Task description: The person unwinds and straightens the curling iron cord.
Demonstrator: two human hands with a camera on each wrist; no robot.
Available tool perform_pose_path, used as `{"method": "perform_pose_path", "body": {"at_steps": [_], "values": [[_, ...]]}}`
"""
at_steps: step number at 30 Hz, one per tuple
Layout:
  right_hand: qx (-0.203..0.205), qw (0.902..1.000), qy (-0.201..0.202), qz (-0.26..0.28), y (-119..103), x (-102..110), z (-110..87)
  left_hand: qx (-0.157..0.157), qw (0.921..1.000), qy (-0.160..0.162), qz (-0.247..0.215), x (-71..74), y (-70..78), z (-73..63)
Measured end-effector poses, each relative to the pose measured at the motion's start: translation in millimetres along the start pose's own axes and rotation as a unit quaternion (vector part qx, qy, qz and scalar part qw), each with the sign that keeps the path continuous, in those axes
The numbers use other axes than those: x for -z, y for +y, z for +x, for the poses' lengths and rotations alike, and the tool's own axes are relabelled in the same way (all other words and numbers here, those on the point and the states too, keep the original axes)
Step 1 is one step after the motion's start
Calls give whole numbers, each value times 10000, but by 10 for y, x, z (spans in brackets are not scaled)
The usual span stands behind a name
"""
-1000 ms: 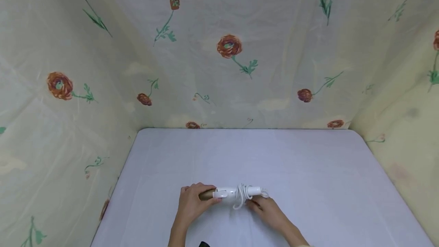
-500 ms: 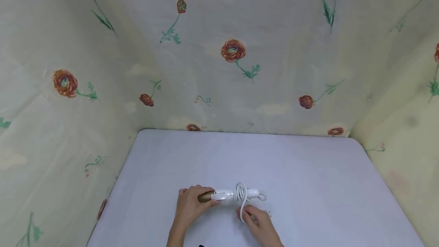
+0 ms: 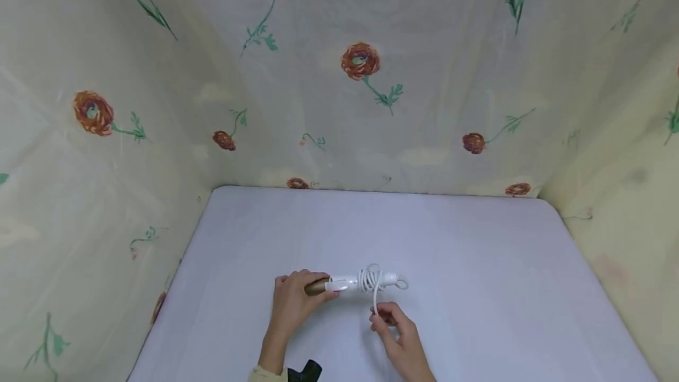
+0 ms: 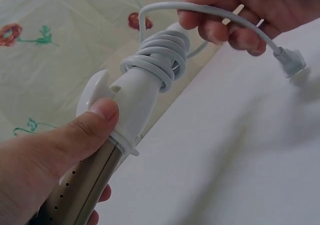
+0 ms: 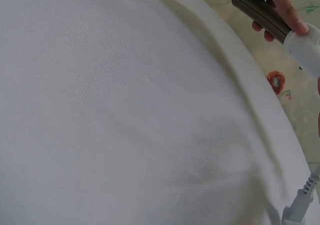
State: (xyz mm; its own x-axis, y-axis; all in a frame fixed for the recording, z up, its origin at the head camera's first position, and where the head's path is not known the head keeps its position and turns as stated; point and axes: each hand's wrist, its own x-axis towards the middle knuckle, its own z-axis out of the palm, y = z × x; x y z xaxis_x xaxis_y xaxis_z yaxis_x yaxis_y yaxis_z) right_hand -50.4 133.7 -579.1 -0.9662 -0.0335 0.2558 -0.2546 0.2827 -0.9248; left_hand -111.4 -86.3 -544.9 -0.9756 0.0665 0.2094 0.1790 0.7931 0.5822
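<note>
White cord [image 4: 159, 52] between a hair iron [image 3: 342, 283] and a pinching right hand [image 3: 401, 338]

The hair iron is held above the white table [image 3: 477, 258], near its front, lying crosswise with its brown barrel [image 4: 82, 182] to the left and its white handle [image 4: 135, 97] to the right. The left hand [image 3: 294, 302] grips the barrel – thumb reaching onto the white part, just beside the lever [image 4: 92, 91]. Several turns of cord wrap around the handle. From there, one length runs to the right hand, which pinches it between thumb and fingers; the plug [image 4: 290, 62] hangs just past the fingertips. Flowered cloth [image 3: 424, 93] rises behind the table and on both sides. At the left wrist, a pale sleeve [image 3: 267, 375] shows – beside it, something black [image 3: 306, 371].
</note>
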Motion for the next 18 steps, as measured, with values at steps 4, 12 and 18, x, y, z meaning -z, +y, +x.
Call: {"method": "perform_pose_path", "body": {"at_steps": [4, 12, 18], "values": [[649, 9975, 125, -250, -4, 18, 28, -56, 9999, -66, 92, -6, -15, 18], [729, 9968, -35, -322, -77, 106, 92, -91, 9994, -336, 77, -71, -29, -19], [772, 9960, 21, -439, -119, 136, 151, -108, 9992, -375, -23, -98, -53, -77]]}}
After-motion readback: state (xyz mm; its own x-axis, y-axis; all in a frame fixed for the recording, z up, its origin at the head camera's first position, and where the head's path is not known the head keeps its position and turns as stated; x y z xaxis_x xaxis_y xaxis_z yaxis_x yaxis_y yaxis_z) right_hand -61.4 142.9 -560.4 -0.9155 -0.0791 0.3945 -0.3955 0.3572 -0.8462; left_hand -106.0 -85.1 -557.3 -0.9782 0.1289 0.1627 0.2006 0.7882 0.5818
